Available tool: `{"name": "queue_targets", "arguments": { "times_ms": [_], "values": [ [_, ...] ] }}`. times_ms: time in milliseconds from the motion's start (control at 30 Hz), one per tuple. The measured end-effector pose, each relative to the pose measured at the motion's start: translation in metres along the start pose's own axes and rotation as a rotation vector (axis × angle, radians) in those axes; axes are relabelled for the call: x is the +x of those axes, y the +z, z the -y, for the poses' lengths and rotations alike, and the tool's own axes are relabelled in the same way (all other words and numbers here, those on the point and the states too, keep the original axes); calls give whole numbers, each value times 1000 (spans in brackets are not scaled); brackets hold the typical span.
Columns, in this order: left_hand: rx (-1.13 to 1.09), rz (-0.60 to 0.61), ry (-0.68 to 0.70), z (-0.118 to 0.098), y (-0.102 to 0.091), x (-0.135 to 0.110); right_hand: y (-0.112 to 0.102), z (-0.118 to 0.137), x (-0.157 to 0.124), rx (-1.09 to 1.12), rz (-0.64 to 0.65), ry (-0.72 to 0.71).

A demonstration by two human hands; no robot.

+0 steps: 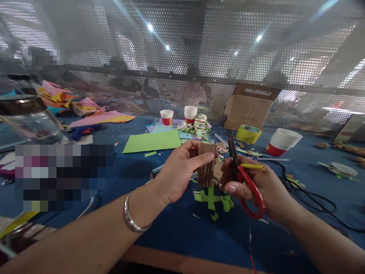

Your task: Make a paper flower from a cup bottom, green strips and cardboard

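Observation:
My left hand [178, 171], a silver bangle at its wrist, pinches a small brown piece of corrugated cardboard [205, 174] between thumb and fingers. In my right hand [264, 180] are red-handled scissors [253, 196], their dark blades pointing up and away from the cardboard. A slim yellow stick [253, 166] also lies across that hand; its kind is unclear. Below the cardboard, green paper strips [211, 198] are on the blue table [176, 236]. Whether they touch the cardboard I cannot tell.
Behind my hands are a green sheet [152, 140], paper cups [167, 117], cut cup pieces [201, 125], yellow tape [248, 134] and a cardboard box [248, 108]. Stacked cups [282, 141] and a black cable [310, 201] are right; a glass jar [37, 121] and coloured paper [105, 117] left.

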State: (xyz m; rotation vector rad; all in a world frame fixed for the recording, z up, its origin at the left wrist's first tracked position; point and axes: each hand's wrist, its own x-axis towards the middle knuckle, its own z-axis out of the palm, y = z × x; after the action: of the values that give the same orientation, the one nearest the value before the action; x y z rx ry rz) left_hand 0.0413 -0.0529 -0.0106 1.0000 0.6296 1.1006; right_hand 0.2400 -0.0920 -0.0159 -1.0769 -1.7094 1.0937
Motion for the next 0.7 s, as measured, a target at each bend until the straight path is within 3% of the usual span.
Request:
{"name": "queue_targets", "arguments": {
  "times_ms": [100,233,333,533,700],
  "values": [
    [5,-18,7,0,-1,2,0,-3,1,-57,7,-18],
    [50,6,-29,0,1,1,5,-4,4,-50,-129,89],
    [37,53,-47,0,2,0,7,-3,5,-48,-158,93],
    [145,38,-41,0,-3,-2,2,-12,6,-78,-130,100],
    [89,197,-97,6,0,-3,4,-10,7,21,-159,95]
  ]
}}
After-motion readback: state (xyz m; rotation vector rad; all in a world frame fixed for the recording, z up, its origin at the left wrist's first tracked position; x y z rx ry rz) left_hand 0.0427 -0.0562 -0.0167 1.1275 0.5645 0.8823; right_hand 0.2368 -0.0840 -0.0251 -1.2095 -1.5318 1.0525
